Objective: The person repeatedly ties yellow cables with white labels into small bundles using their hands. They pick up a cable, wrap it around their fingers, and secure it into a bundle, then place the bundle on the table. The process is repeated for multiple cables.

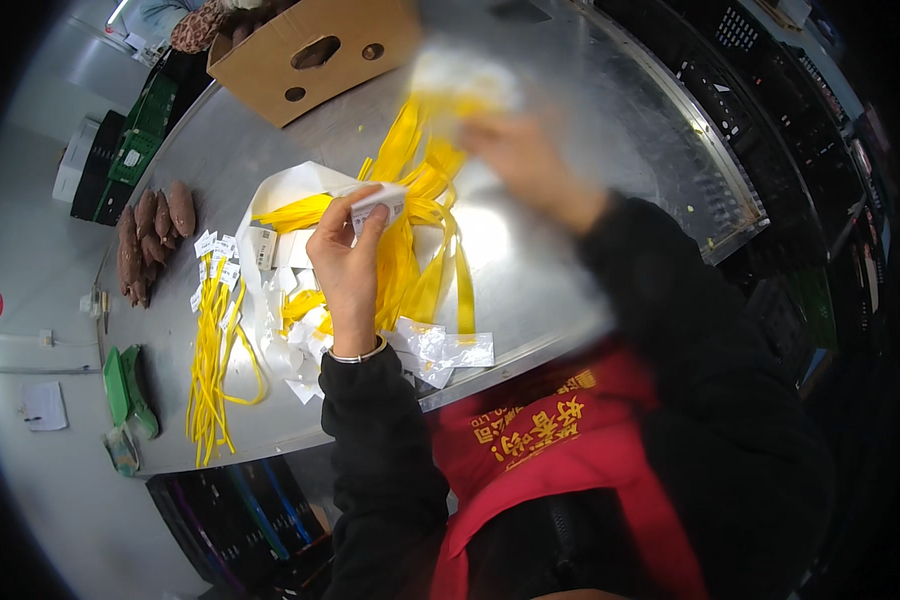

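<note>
My left hand (347, 262) pinches a white printed label (379, 212) between thumb and fingers, above a heap of yellow ribbon straps (397, 277). Blurred by motion, my right hand (521, 154) is over the far right part of the straps, beside a whitish blurred bunch of labels (465, 79); whether its fingers hold anything cannot be told. Under and around the straps lie a white plastic bag (300, 180) and loose white labels (424, 349). To the left, a separate bunch of yellow straps with labels (214, 330) is spread out on the metal table (172, 412).
Brown sweet potatoes (150, 232) lie at the table's left. A cardboard box (322, 60) stands at the far side, near part of another person in a patterned sleeve (197, 28). Green packaging (125, 386) is at the left edge. Black crates (750, 127) line the right side.
</note>
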Demonstrator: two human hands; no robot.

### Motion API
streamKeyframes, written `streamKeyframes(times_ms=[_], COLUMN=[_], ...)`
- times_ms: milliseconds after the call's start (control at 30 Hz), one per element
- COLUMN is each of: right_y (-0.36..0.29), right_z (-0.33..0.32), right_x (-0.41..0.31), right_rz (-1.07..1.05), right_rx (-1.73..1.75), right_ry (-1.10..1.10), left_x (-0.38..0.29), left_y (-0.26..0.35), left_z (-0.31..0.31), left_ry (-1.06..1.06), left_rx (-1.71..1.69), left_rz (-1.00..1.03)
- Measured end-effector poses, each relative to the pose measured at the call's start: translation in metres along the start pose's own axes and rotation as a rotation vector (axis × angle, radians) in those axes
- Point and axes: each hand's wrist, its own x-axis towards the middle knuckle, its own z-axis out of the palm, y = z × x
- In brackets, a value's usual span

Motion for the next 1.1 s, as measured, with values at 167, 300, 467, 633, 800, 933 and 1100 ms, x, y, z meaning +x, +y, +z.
streamKeyframes(times_ms=[167, 300, 467, 633, 800, 933, 1100], right_y=[-0.028, -0.037, -0.035, -0.035, -0.034, -0.03, -0.026], right_z=[0.003, 0.003, 0.005, 0.009, 0.013, 0.014, 0.009], right_x=[-0.01, -0.012, -0.011, -0.013, -0.015, -0.015, -0.01], right_rz=[-0.158, 0.021, 0.058, 0.115, 0.121, 0.151, 0.298], right_rx=[0.037, 0.185, 0.215, 0.292, 0.342, 0.352, 0.475], right_ry=[-0.024, -0.034, -0.057, -0.151, -0.259, -0.334, -0.301], left_x=[-0.003, -0.006, -0.007, -0.005, -0.005, -0.005, -0.004], left_y=[-0.003, -0.001, 0.001, -0.001, -0.004, -0.003, 0.0], left_z=[-0.002, -0.001, 0.003, 0.005, 0.004, 0.004, 0.006], left_ry=[-0.042, -0.034, -0.075, -0.15, -0.126, -0.135, -0.181], left_rx=[0.043, 0.145, 0.158, 0.188, 0.22, 0.351, 0.309], left_rz=[-0.011, -0.077, -0.107, -0.034, -0.064, -0.01, 0.162])
